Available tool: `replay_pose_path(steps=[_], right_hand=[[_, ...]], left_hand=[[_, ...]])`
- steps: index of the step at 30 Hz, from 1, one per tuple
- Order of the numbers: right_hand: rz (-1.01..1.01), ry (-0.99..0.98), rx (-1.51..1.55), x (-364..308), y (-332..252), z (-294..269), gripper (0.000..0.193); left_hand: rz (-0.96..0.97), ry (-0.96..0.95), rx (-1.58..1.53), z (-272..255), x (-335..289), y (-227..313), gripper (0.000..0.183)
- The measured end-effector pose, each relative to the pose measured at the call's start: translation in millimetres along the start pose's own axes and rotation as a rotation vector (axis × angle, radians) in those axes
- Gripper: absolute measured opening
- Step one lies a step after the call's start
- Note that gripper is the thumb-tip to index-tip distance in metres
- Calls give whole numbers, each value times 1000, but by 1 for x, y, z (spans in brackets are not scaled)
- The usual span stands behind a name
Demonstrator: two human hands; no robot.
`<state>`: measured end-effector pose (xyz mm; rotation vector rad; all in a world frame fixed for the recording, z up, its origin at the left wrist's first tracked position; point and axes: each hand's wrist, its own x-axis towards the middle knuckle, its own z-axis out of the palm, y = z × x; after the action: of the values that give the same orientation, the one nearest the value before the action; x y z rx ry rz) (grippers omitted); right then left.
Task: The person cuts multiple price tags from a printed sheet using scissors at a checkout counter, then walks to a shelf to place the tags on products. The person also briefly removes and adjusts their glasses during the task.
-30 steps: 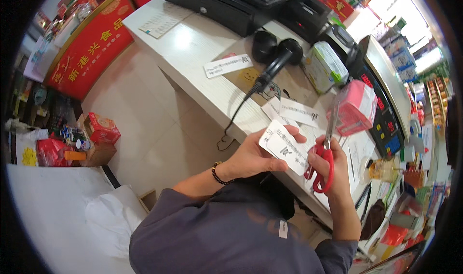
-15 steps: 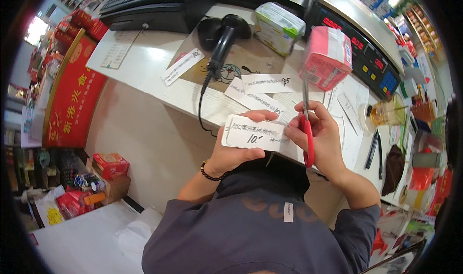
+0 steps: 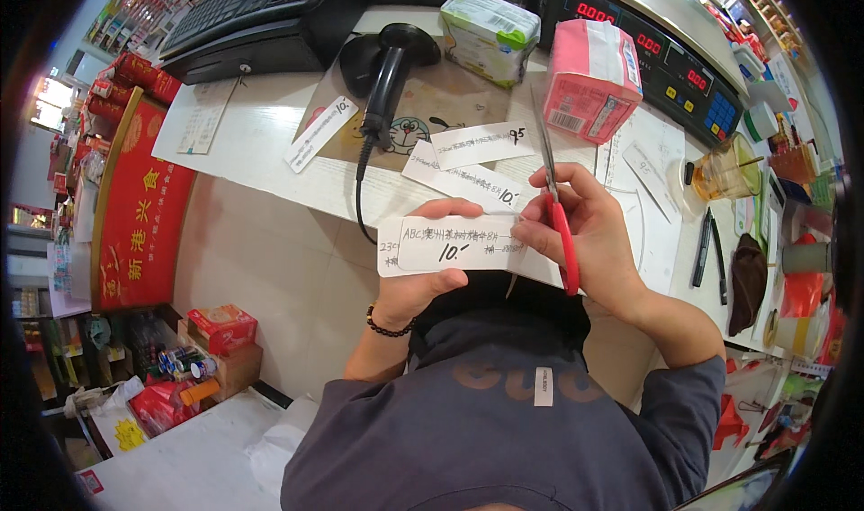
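My left hand (image 3: pixel 409 295) pinches a small stack of white handwritten paper labels (image 3: pixel 441 239), thumb in front and fingers behind. One label's end sticks out past the top label on the left. In my right hand (image 3: pixel 589 232) hang red-handled scissors (image 3: pixel 568 264), their blades pointing away from me. The same hand's thumb and fingertips close on the right end of the labels. Just beyond lie two loose labels, one (image 3: pixel 486 145) overlapping the other (image 3: pixel 468 185). Another label (image 3: pixel 320 135) lies at an angle farther left.
A black barcode scanner (image 3: pixel 387 93) stands on the white counter (image 3: pixel 270 142), its cable hanging over the front edge. Behind are a green-white pack (image 3: pixel 490 36), a pink pack (image 3: pixel 594 79) and a scale (image 3: pixel 688 79). Black pens (image 3: pixel 701 255) and a glass cup (image 3: pixel 724 169) are at right.
The labels have shifted against each other, so more of the lower one shows at left. My right hand keeps the scissors. The whole view has shifted slightly.
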<state>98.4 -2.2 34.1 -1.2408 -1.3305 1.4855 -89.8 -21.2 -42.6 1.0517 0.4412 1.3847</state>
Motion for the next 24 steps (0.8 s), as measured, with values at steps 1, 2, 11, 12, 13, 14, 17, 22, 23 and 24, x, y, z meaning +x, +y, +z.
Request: replay_pose_path(steps=[1,2,11,12,13,14,17,22,23,24], right_hand=[[2,-1,21,1,-2,0,38],[4,-2,42,2,-5,0,38],[-182,202,33,30,-2,-13,37],[-196,188,-5,34,1,-11,38],[-210,177,-42,38,3,-9,38],[-224,167,-79,39,5,-8,39],[-230,126,-148,29,-6,-10,41],[36,-155,16,-10,-34,-16,39],[59,-178,34,-21,-35,-13,38],[116,-195,65,-31,-35,-13,37]], left_hand=[[-8,12,1,-2,-1,2,66],[22,45,-12,-4,-1,1,67],[-10,311,11,-18,-11,18,41],[-64,341,66,-19,-12,18,38],[-34,392,108,-15,-11,17,29],[-51,385,108,-14,-11,18,28],[-96,341,114,-11,-5,21,26],[-173,276,187,2,5,31,27],[-176,269,190,5,6,31,26],[-185,255,190,7,8,30,26]])
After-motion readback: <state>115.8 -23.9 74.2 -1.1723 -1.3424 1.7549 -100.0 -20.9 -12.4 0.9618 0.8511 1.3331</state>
